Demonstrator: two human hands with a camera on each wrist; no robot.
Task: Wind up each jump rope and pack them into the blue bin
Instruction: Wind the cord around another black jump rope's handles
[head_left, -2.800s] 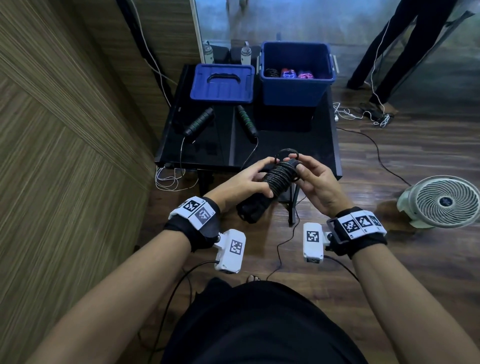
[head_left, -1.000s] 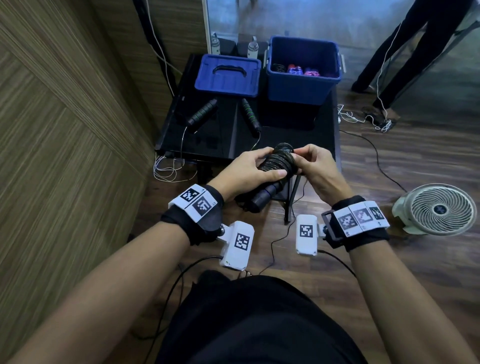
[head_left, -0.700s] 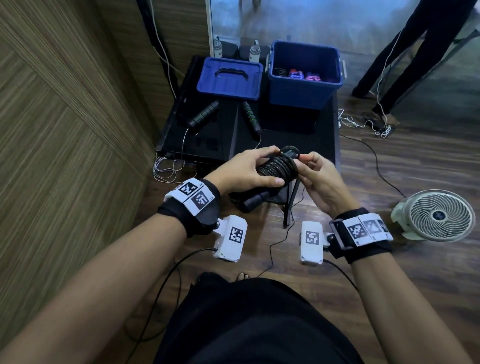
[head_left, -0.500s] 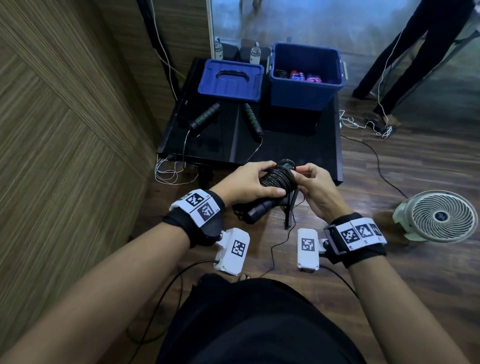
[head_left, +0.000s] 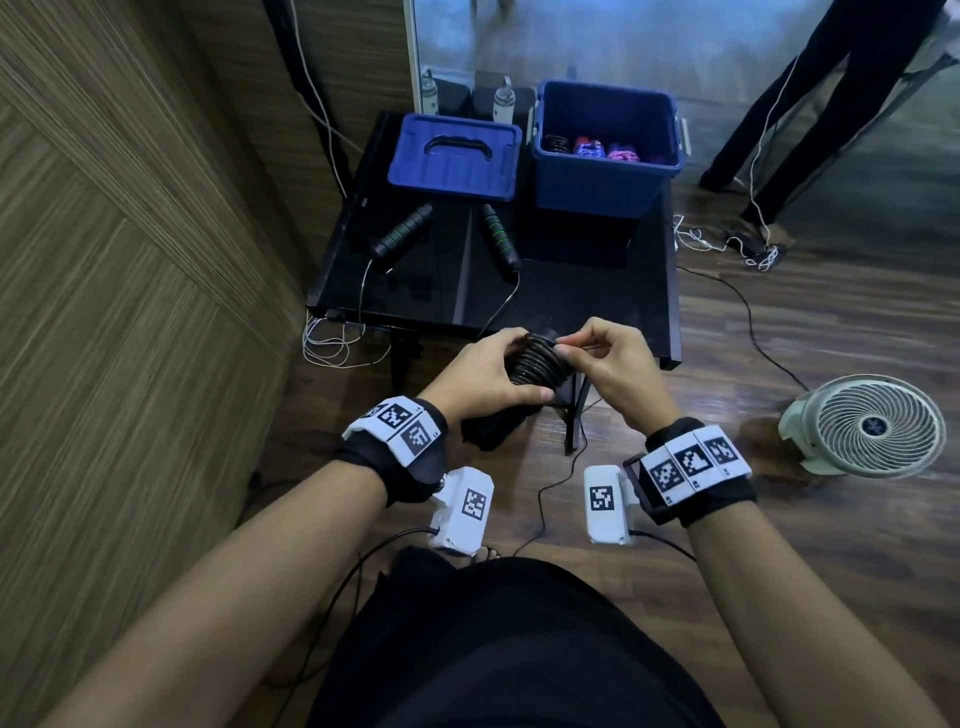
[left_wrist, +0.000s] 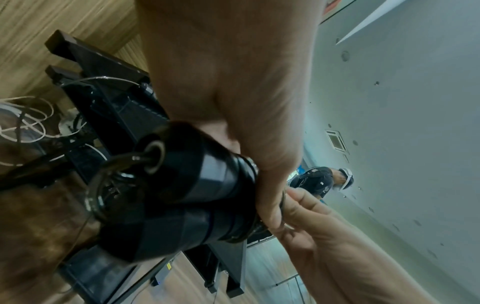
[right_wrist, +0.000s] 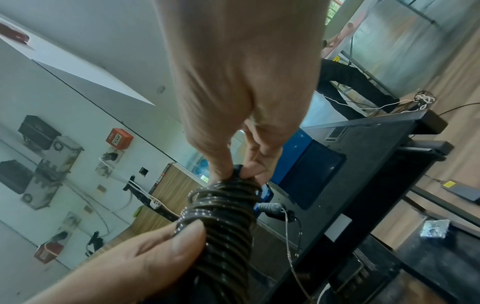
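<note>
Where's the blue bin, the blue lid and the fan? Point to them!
blue bin (head_left: 597, 189): head view, on its front wall.
blue lid (head_left: 457, 171): head view, on the flat top below the handle.
fan (head_left: 878, 426): head view, on the round grille.

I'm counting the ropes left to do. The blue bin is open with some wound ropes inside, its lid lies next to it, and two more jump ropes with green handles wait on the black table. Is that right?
Almost. Only one jump rope with green-striped handles waits on the black table; the two handles are its two ends, as the head view shows. The blue bin is open with wound ropes inside, and its lid lies beside it.
</note>
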